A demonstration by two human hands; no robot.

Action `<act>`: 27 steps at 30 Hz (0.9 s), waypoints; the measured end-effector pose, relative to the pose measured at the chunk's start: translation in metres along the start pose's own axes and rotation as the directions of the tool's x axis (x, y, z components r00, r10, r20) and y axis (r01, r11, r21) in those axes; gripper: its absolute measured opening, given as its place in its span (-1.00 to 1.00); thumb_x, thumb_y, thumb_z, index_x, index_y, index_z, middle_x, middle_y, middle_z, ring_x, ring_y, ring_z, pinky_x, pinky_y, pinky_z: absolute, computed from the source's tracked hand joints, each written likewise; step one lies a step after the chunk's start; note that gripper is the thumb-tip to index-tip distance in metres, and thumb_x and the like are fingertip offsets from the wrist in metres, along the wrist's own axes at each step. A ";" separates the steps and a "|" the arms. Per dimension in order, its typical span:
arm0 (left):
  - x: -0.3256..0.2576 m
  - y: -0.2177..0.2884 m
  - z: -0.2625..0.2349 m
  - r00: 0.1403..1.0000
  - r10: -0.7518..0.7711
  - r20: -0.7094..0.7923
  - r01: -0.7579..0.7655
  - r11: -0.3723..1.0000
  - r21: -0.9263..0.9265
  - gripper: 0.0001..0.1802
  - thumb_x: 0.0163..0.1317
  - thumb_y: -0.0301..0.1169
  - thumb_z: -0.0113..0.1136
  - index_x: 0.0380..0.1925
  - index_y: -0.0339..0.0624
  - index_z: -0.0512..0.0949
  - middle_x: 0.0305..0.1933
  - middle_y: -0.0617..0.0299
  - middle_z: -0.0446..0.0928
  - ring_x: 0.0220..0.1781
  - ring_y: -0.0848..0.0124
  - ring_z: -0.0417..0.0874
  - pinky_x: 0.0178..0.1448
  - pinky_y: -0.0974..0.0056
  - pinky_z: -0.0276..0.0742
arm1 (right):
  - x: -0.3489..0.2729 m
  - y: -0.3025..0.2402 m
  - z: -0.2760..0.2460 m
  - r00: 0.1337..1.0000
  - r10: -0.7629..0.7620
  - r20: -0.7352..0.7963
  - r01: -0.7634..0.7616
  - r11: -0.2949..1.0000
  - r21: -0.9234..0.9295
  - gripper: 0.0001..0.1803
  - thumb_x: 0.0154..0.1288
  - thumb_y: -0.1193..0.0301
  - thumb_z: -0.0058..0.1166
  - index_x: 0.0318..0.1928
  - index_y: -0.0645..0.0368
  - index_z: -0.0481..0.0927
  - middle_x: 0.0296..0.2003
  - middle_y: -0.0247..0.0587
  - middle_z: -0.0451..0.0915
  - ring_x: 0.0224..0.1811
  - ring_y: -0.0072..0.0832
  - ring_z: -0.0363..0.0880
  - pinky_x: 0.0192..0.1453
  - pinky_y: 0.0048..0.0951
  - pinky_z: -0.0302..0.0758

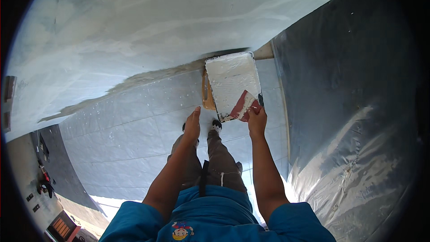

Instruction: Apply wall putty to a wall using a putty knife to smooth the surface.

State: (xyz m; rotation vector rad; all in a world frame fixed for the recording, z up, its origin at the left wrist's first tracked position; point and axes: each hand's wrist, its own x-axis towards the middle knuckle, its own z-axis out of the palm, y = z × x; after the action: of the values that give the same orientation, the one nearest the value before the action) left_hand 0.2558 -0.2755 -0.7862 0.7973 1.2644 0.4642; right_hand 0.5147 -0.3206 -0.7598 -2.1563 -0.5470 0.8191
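My right hand [257, 120] is closed on the near corner of a dark red, flat spreader [242, 106] with a band of white paste across it. It is held over the near right corner of a dark-rimmed tray [233, 77] thickly coated in white paste. To the left of the tray's near end, my left hand [192, 124] is empty, its fingers stretched out and seen edge-on. A tan, curved-edged piece [208, 92], perhaps a stool or chair, shows from under the tray's left side.
A pale, patchily coated wall [148, 22] rises just beyond the tray. Grey sheeting [125, 139] with white spots covers the floor. Dark plastic sheeting [349, 76] hangs on the right. Tools [45, 183] and a dark red-brown object [62, 227] are at the far left.
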 end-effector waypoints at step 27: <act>0.104 -0.043 0.049 0.991 -0.132 0.008 0.128 0.940 -0.315 0.07 0.42 0.39 -0.36 0.50 -0.42 0.02 0.59 -0.15 0.04 0.64 0.11 0.04 0.65 0.09 -0.14 | 0.124 0.024 0.113 0.879 -0.437 0.192 0.475 0.765 -0.435 -0.78 0.37 0.41 0.07 -0.03 0.13 0.65 -0.38 0.03 0.68 -0.28 0.02 0.66 -0.16 -0.03 0.59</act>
State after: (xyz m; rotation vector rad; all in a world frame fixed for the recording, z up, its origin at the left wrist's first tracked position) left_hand 0.3254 -0.2434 -0.8824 0.4379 1.2078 0.5481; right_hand 0.5254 -0.2045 -0.8831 -2.2628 -1.3780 0.5286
